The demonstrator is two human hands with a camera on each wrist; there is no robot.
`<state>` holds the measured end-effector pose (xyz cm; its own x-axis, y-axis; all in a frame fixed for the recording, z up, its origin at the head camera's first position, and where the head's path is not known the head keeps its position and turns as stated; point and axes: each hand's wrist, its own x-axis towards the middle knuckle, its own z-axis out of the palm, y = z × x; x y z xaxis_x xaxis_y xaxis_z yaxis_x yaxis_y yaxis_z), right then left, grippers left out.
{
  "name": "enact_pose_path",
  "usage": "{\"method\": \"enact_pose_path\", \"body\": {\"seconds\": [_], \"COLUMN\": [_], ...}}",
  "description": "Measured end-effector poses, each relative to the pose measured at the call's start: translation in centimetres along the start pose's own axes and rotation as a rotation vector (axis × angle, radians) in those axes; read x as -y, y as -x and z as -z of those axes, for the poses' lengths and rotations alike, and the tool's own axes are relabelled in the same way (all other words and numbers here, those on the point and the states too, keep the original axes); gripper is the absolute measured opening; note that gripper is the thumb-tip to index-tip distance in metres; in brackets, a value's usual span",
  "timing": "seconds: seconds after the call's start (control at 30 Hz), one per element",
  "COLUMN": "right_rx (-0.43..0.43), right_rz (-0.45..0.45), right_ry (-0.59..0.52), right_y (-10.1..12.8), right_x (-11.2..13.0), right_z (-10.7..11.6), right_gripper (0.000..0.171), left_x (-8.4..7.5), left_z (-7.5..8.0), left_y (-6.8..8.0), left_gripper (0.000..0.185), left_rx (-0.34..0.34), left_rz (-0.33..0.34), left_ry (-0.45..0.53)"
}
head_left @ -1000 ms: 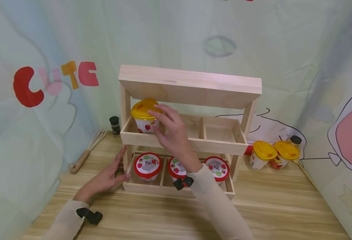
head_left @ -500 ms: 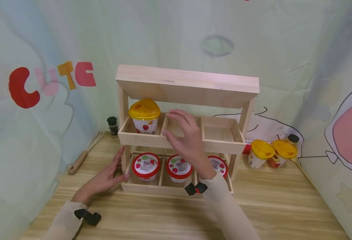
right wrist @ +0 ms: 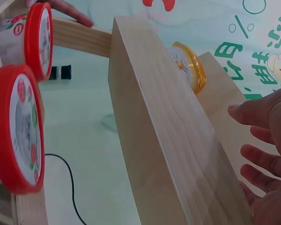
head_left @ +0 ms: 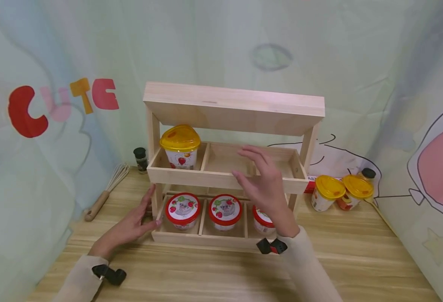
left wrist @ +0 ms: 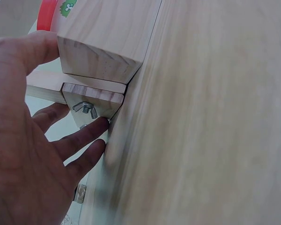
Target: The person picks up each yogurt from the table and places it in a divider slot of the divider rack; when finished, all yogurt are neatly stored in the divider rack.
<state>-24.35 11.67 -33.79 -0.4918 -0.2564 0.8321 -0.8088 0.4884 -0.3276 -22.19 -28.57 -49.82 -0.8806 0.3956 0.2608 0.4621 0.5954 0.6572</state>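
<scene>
A two-tier wooden rack stands on the table. In the left compartment of its upper tray sits a white cup with a yellow lid. Red-lidded tubs fill the three front compartments below. My left hand rests against the rack's lower left end; in the left wrist view, its thumb touches the tray corner and its spread fingers lie by the side post with a wing nut. My right hand hovers in front of the upper tray's right half, holding nothing, fingers loosely bent, partly hiding the right tub.
Right of the rack stand two more yellow-lidded cups, with a black-capped jar behind. A whisk and a small black-capped bottle are on the left. The rack's sloping roof board overhangs the upper tray.
My right hand has let go of the yellow-lidded cup in the upper left compartment and moved right along the upper tray. My left hand has stayed at the rack's end.
</scene>
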Motion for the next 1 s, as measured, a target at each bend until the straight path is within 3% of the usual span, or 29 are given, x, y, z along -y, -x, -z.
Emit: {"method": "enact_pose_path", "body": {"seconds": [0.37, 1.0], "right_rx": [-0.011, -0.058], "right_rz": [-0.053, -0.135], "right_ry": [0.074, 0.078], "right_y": [1.6, 3.8], "right_x": [-1.4, -3.2], "right_z": [2.7, 6.0], "right_gripper": [0.05, 0.047], "left_x": [-0.1, -0.7], "left_z": [0.0, 0.2], "left_y": [-0.1, 0.0], "left_gripper": [0.115, 0.116], "left_rx": [-0.003, -0.015], "left_rz": [-0.011, -0.023], "left_ry": [-0.002, -0.021]}}
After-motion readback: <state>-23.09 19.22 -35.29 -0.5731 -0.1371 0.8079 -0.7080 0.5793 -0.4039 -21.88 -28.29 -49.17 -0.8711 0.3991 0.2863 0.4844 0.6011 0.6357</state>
